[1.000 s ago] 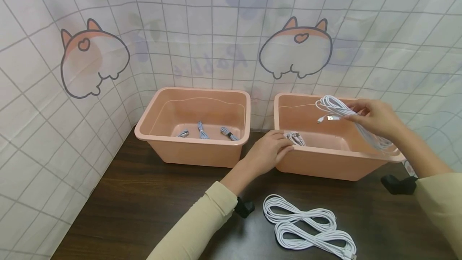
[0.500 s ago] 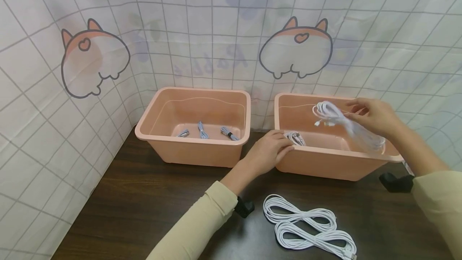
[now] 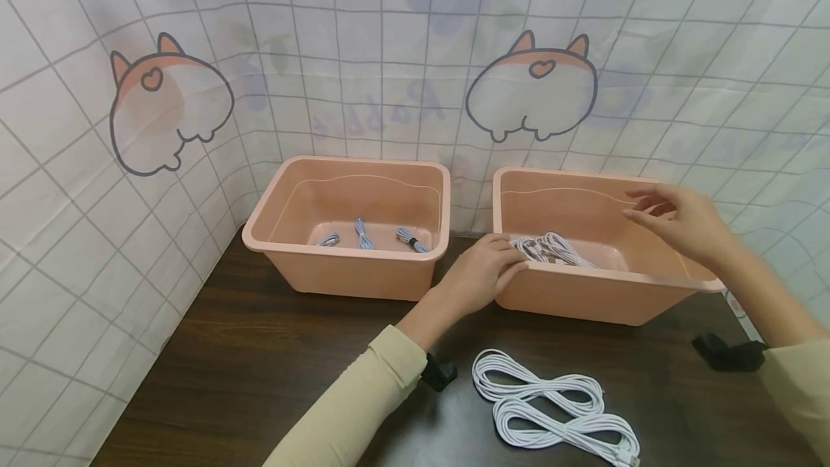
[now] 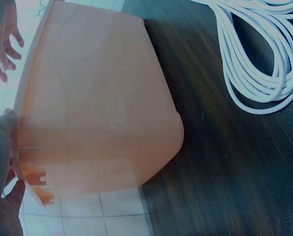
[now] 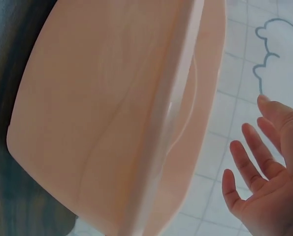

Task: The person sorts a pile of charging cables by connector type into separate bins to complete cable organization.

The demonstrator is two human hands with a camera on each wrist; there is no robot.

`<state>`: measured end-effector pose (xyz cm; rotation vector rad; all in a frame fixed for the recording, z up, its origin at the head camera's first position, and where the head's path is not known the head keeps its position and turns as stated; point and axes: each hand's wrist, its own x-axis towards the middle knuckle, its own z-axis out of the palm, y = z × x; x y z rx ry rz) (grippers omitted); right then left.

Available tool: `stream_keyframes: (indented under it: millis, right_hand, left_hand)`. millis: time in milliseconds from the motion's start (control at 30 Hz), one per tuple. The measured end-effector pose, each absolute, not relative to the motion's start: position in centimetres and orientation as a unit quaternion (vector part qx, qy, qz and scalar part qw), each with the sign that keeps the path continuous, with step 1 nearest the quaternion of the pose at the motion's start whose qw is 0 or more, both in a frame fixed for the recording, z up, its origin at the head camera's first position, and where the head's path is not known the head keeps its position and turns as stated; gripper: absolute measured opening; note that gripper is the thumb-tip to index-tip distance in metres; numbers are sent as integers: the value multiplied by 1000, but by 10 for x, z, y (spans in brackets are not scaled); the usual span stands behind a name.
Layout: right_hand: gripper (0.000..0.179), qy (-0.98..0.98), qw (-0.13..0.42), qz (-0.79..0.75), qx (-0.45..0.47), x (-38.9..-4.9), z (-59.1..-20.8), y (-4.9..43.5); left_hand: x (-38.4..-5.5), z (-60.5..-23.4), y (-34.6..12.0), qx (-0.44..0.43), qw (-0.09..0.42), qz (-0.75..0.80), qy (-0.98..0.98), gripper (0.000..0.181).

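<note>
My left hand [image 3: 480,269] holds the front left corner of the right-hand pink plastic bin [image 3: 583,298], its fingers and thumb on either side of the rim in the left wrist view. My right hand [image 3: 687,225] hovers over that bin's right end with nothing in its loosely bent fingers; the right wrist view shows them spread apart. Inside, at the left, a bundled white cable [image 3: 565,249] lies against another white cable bundle [image 3: 530,247]. The bin's front wall and my left hand hide part of them.
A second pink bin [image 3: 363,276] stands to the left, with several small bluish cable bundles [image 3: 364,234] on its floor. White cable coiled in figure-eight loops [image 3: 551,386] lies on the dark wooden table [image 3: 259,380] in front. A patterned white cloth [image 3: 363,78] hangs behind.
My right hand has let go of the white cable bundle, which dropped into the right-hand bin beside the other one. The hand has drawn slightly to the right. My left hand has stayed put.
</note>
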<state>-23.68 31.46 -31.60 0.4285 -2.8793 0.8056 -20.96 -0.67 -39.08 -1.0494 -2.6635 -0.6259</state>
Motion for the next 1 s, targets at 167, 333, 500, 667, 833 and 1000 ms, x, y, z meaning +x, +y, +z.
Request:
stream_keyframes:
  millis: [167, 333, 500, 667, 833, 1000]
  right_hand:
    - [37, -946, 94, 271, 150, -228, -322, 315]
    - [32, -938, 129, 281, 155, -216, -331, 313]
    - [31, -930, 157, 291, 161, -205, -341, 308]
    - [32, -929, 163, 298, 150, -191, -347, 301]
    - [33, -921, 174, 315, 149, -176, -354, 292]
    - [33, -915, 192, 322, 147, -162, -366, 284]
  left_hand:
    - [-210, -391, -6, -354, 105, -214, -904, 26]
    - [-209, -391, -6, -353, 107, -211, -905, 26]
    - [-208, -390, -6, -352, 111, -207, -906, 26]
    - [-208, -389, -6, -351, 102, -211, -907, 27]
    - [-208, -388, -6, -349, 99, -212, -907, 27]
    - [-208, -389, -6, -348, 100, -210, -908, 27]
